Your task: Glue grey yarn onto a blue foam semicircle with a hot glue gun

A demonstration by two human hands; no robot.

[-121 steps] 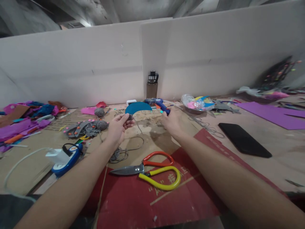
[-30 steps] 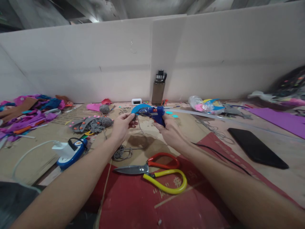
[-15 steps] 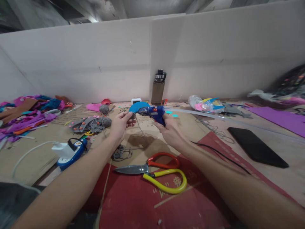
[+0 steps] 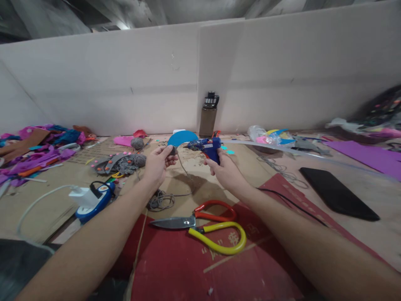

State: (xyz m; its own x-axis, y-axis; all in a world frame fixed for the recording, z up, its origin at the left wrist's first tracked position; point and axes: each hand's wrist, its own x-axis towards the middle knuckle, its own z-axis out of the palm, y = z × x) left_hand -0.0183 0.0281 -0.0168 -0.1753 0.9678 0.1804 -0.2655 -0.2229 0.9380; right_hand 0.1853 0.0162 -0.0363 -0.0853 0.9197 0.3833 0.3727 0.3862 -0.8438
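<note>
My left hand [image 4: 157,164] pinches a blue rounded sheet [image 4: 182,137] together with a small dark grey piece at its lower edge. A strand of grey yarn [image 4: 182,164] hangs from there down to a loose tangle of yarn [image 4: 161,201] on the cardboard. A blue hot glue gun [image 4: 210,147] is in my right hand [image 4: 224,165], its nozzle pointing left, just short of the blue sheet. A long clear glue stick [image 4: 250,143] sticks out of its back. Below both hands lie scissors [image 4: 175,223] with one red and one yellow handle.
A dark bottle [image 4: 208,119] stands against the white partition. On the left are a blue power strip [image 4: 90,212], grey pieces with coloured balls [image 4: 109,164] and felt scraps [image 4: 34,154]. A black phone [image 4: 338,193] and purple sheet [image 4: 369,154] lie right.
My right hand has drawn the glue gun slightly right, opening a gap between its nozzle and the blue sheet. My left hand and the sheet have shifted slightly left.
</note>
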